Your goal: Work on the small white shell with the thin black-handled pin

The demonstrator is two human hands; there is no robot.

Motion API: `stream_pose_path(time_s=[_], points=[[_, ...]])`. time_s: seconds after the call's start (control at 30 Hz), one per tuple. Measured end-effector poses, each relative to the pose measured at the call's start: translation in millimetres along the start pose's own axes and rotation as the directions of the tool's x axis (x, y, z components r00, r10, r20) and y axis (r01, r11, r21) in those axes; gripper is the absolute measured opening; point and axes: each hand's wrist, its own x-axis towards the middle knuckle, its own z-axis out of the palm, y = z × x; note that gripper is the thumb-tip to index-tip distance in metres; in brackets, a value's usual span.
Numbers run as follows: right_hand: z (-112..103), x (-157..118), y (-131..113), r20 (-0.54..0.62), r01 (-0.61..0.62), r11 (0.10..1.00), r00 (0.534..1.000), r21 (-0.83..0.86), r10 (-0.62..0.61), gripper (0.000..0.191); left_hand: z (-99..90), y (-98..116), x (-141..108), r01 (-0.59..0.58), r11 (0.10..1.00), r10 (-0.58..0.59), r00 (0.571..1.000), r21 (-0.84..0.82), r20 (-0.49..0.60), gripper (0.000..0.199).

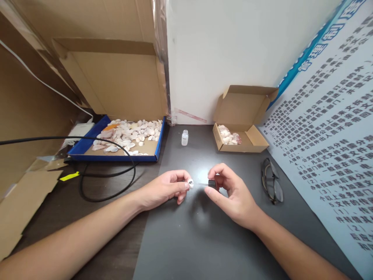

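Over the grey mat (175,241), my left hand (169,186) pinches a small white shell (191,182) with a dark spot or opening on it. My right hand (229,190) grips the black cap (211,184) of an applicator. From that cap a thin clear stem (200,184) points left, its tip at or very close to the shell; whether they touch I cannot tell. Farther back stands a small clear glass bottle (184,138), upright and uncapped, with a label on it.
Many shells lie in a blue-edged cardboard box (116,158) at the back left. A smaller open box (258,146) with shells stands back right. Eyeglasses (271,182) lie to the right. A black cable (107,200) loops on the left, near a yellow tag (69,177).
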Motion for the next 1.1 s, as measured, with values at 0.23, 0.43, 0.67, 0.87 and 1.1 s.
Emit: stream_pose_path(time_s=[0.23, 0.43, 0.67, 0.87, 1.1], points=[[1.5, 1.3, -0.1, -0.052, -0.031, 0.998, 0.998, -0.052, 0.028, 0.013, -0.5, 1.1, 0.0, -0.004, 0.998, 0.003, 1.0, 0.061, 0.009, 0.027], [-0.5, 0.2, 3.6, -0.073, -0.009, 0.998, 0.997, -0.056, 0.004, 0.014, 3.3, 3.2, -1.2, -0.001, 0.999, 0.0, 1.0, -0.032, -0.019, 0.028], [-3.1, 1.9, 4.0, -0.112, 0.003, 0.996, 0.994, -0.086, -0.012, 0.014, 4.5, 4.8, -0.8, -0.019, 0.995, 0.015, 0.999, -0.097, -0.038, 0.027], [-2.6, -1.1, 5.6, -0.09, 0.06, 0.988, 0.993, -0.146, -0.074, 0.011, 5.8, 5.5, -1.5, -0.013, 0.996, 0.01, 0.999, -0.083, -0.039, 0.03], [-4.8, -1.0, 7.5, -0.13, 0.131, 0.937, 0.975, -0.324, -0.181, 0.011, 8.1, 7.4, -2.6, -0.008, 0.997, 0.005, 0.999, -0.078, -0.032, 0.033]])
